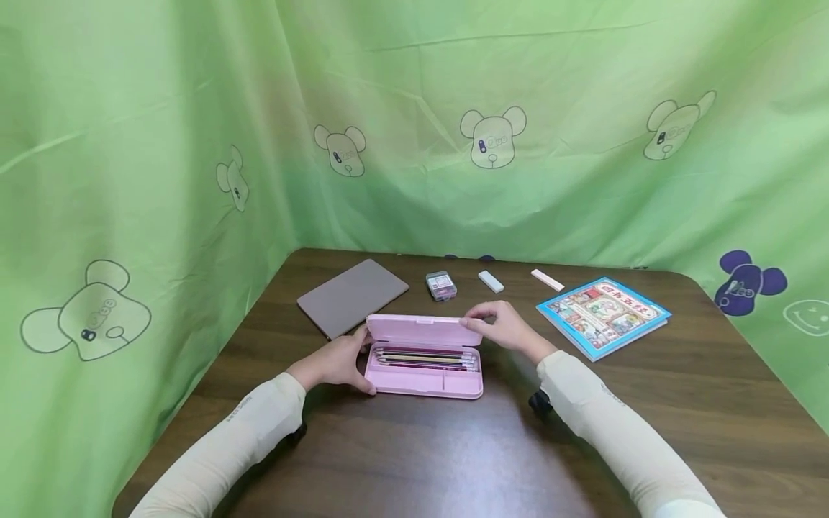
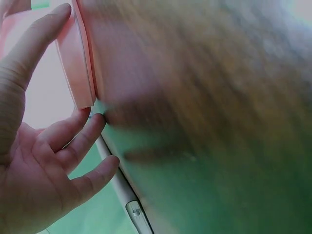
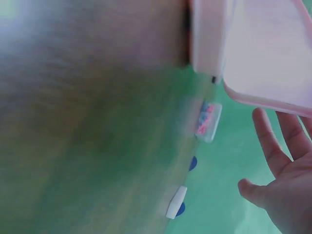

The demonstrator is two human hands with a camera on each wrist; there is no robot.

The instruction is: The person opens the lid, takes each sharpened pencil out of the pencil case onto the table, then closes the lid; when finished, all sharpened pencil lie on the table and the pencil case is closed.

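A pink pencil case (image 1: 401, 380) stands on the table with its lid (image 1: 414, 329) raised. Several pencils (image 1: 424, 357) lie lengthwise in its back compartment; narrower sections run along the front. My left hand (image 1: 338, 360) holds the case's left end, thumb at the front corner and fingers toward the back. In the left wrist view, the fingertips (image 2: 97, 119) meet the case's end. At the lid's upper right corner, my right hand (image 1: 501, 325) grips the edge. The right wrist view shows fingers (image 3: 265, 129) at the lid's rim; the thumb is hidden there.
A grey flat laptop-like slab (image 1: 352, 296) lies behind on the left. Toward the back are a small clear box (image 1: 441, 285), a white eraser-like block (image 1: 491, 281) and a pale pink strip (image 1: 547, 280). A blue-bordered picture book (image 1: 604, 316) lies right. Green curtains (image 1: 414, 201) surround the table.
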